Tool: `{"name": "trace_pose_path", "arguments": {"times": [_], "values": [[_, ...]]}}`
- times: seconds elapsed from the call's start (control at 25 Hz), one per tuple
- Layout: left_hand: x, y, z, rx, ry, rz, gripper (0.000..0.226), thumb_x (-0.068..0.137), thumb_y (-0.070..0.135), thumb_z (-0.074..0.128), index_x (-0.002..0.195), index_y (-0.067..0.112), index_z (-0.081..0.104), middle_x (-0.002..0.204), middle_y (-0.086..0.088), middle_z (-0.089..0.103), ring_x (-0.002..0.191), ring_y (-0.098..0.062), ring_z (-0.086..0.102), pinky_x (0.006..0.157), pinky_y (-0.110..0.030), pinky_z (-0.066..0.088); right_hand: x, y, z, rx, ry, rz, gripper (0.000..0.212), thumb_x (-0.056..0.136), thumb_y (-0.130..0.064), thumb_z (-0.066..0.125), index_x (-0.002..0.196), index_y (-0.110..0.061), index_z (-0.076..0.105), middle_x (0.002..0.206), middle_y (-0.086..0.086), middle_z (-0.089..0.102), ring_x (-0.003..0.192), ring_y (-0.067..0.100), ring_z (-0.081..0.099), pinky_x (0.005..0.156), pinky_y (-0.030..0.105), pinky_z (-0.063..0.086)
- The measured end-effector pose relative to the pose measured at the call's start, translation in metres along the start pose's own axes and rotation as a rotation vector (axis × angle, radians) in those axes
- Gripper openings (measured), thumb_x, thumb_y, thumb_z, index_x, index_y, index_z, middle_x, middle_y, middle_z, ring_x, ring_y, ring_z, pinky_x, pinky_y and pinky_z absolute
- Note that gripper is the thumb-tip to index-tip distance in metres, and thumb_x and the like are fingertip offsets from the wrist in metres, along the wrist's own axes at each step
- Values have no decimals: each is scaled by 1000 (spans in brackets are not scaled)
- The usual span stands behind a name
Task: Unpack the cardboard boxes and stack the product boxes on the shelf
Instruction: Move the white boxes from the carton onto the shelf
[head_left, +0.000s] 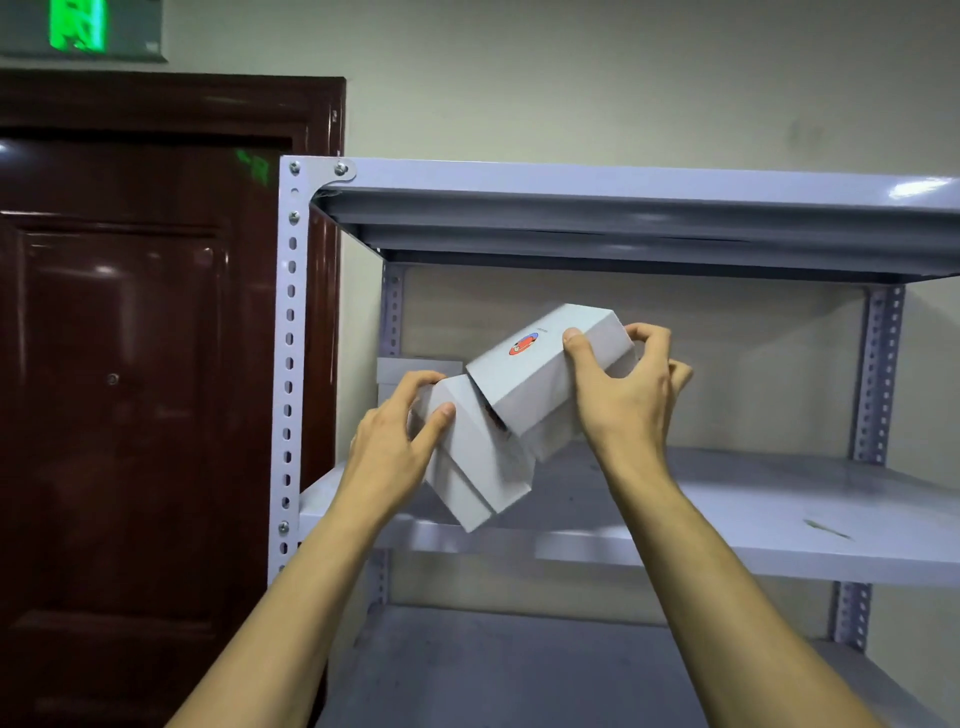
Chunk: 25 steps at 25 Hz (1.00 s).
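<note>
I hold white product boxes in the air in front of the grey metal shelf, above its middle board. My right hand grips a tilted white box with a red and blue round logo, thumb on its top face. My left hand grips lower white boxes, which tilt down toward me, thumb on the upper one. The two lots touch in the middle. Another white box stands at the back left of the middle board, partly hidden behind my left hand.
A dark red door stands left of the shelf, with a green lit sign above it. The top board hangs over the boxes. A lower board lies beneath. A pale wall is behind.
</note>
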<state>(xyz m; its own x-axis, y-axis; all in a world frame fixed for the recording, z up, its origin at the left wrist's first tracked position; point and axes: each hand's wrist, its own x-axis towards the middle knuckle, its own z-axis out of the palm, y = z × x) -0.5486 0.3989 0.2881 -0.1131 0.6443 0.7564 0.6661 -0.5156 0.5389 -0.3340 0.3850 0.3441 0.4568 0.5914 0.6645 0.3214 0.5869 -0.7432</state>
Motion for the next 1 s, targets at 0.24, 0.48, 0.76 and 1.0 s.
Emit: {"name": "trace_pose_path", "arguments": {"times": [0.24, 0.48, 0.76, 1.0], "values": [[-20, -21, -3, -150, -8, -104, 30, 97, 51, 55, 127, 47, 53, 102, 17, 69, 92, 2, 66, 77, -23, 52, -4, -6, 9, 10, -26, 92, 53, 82, -62, 70, 115, -31, 43, 116, 1, 36, 85, 2, 49, 78, 28, 37], [-49, -40, 17, -242, -62, -202, 35, 96, 53, 56, 131, 53, 52, 113, 12, 70, 111, -3, 63, 97, -32, 51, -19, 5, 20, -3, -155, 180, 47, 89, -70, 54, 120, -35, 52, 114, 2, 38, 83, 9, 52, 69, 31, 39], [-45, -26, 15, -297, 88, -159, 30, 108, 31, 38, 128, 34, 60, 120, 19, 66, 115, -5, 60, 101, -33, 50, -34, 35, 22, -172, -155, 62, 57, 88, -82, 38, 92, -28, 56, 94, 2, 63, 86, 24, 59, 77, 43, 53], [-44, -8, 13, -317, 103, -174, 31, 99, 54, 49, 120, 36, 62, 107, 24, 66, 103, 10, 59, 86, -14, 48, -41, 46, 14, -174, -187, -33, 44, 96, -62, 50, 93, -21, 63, 84, -3, 67, 84, 25, 61, 73, 40, 51]]}}
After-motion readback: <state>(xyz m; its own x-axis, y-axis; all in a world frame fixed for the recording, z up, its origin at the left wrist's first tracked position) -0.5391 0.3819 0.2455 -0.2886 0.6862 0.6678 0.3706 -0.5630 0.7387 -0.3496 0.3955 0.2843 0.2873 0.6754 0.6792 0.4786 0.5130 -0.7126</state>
